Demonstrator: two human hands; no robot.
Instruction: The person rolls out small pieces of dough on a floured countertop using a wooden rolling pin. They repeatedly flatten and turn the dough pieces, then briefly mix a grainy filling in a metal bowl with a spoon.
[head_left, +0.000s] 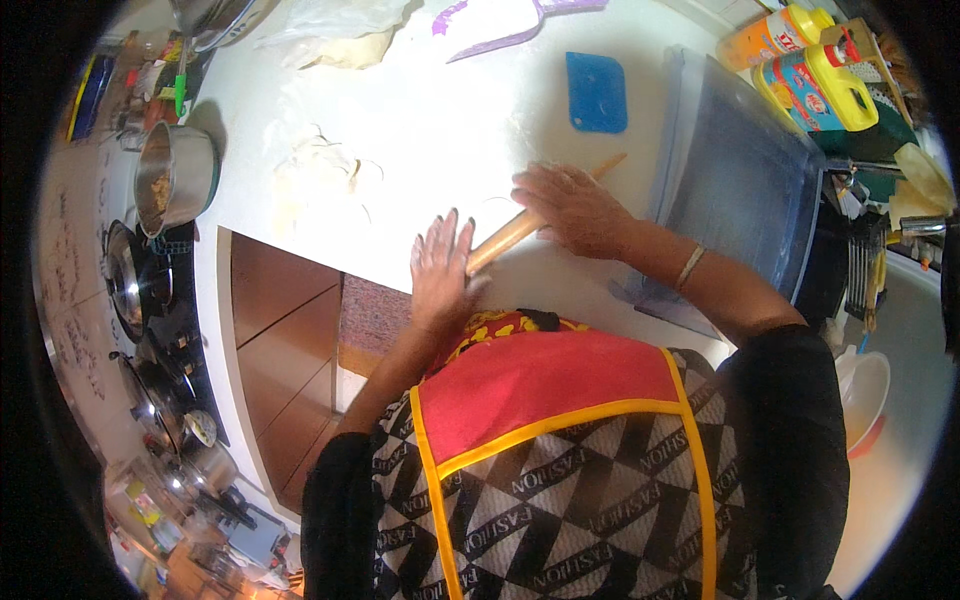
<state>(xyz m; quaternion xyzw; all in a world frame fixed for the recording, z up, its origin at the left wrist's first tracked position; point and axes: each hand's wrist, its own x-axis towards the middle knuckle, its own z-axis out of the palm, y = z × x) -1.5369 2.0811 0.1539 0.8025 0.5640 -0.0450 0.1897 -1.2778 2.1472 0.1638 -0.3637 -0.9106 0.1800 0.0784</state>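
A tapered wooden rolling pin (502, 244) lies slantwise near the front of the white worktop (450, 112). My left hand (441, 274) rests on its near-left end, fingers stretched out and dusted with flour. Farther up the pin, my right hand (574, 206) lies across it, and the thin far tip sticks out beyond the fingers. Glare hides most of what may be under the pin; only a faint curved edge shows there. To the left, pale floury pieces that look like dough (319, 180) lie in a loose group.
A blue plastic dough scraper (597, 93) and a purple-rimmed white plastic item (495, 26) lie farther back, near a plastic bag (330, 37). A bluish plastic bin (739, 180) flanks the right, below yellow jugs (814, 90). A steel pot (184, 176) with food stands left, beside the stove (169, 300).
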